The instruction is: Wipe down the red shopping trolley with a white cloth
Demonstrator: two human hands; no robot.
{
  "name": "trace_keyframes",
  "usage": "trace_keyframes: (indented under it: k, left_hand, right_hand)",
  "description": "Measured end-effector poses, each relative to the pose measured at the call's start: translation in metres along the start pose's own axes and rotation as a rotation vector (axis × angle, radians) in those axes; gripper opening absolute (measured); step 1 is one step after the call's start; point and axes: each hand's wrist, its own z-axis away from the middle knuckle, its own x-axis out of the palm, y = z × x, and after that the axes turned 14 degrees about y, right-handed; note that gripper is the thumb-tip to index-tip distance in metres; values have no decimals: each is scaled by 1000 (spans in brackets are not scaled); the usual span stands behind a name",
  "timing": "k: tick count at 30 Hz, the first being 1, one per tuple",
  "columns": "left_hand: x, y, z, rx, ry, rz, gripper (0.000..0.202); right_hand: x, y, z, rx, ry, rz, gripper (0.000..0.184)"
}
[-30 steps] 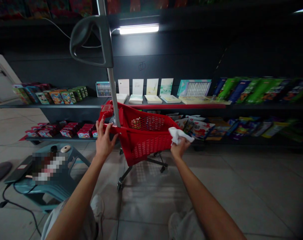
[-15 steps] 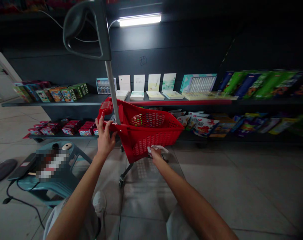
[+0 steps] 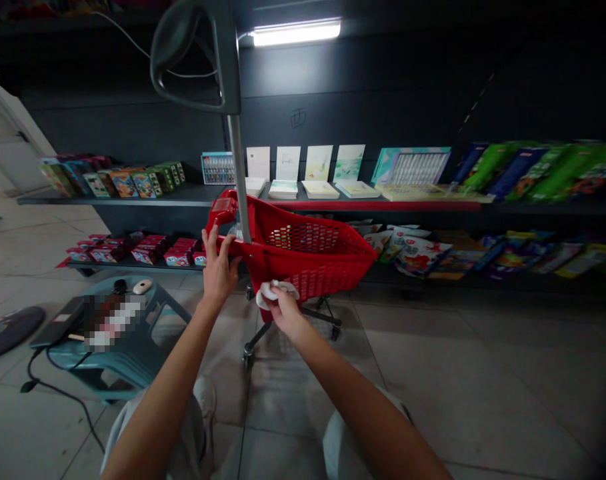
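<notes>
A red plastic shopping cart [image 3: 323,263] with perforated sides stands in front of me on dark legs with casters. From its rear rises a metal pole [image 3: 239,173] topped by a grey loop handle [image 3: 227,60]. My left hand [image 3: 219,267] has its fingers hooked over the cart's red rear rim, near the pole. Bunched in my right hand [image 3: 285,310] is a white cloth [image 3: 270,292], pressed against the lower rear part of the cart's near side. The fingertips of that hand are partly hidden by the cloth.
A blue-green stool [image 3: 157,307] on the left bears a dark device with cables and a white mouse-like object [image 3: 143,287]. Behind the cart, dark shelves [image 3: 193,195] hold books, small boxes and snack bags [image 3: 417,253]. A lit tube lamp [image 3: 297,32] hangs above.
My right hand has slid the white cloth leftward along the cart's side, toward its rear. My left hand stays on the rim. The whole view has shifted slightly.
</notes>
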Motion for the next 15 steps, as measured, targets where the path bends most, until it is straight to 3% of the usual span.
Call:
trace_keyframes:
  k: [3,7,10,15]
  left_hand:
    - [-1,1,0,-5,5,-6,57]
    - [-1,2,1,-12,9,5,57]
    - [-2,1,0,-11,1,8,56]
    - [-4,1,-2,-20,-22,-3,54]
  right_hand:
    - [8,-23,1,-133,13,-34,32]
    - [3,-27,7,-629,-10,425,45]
    - [-14,-15,11,-975,-129,802,53]
    - [-49,-7,4,-1159,-429,1215,56]
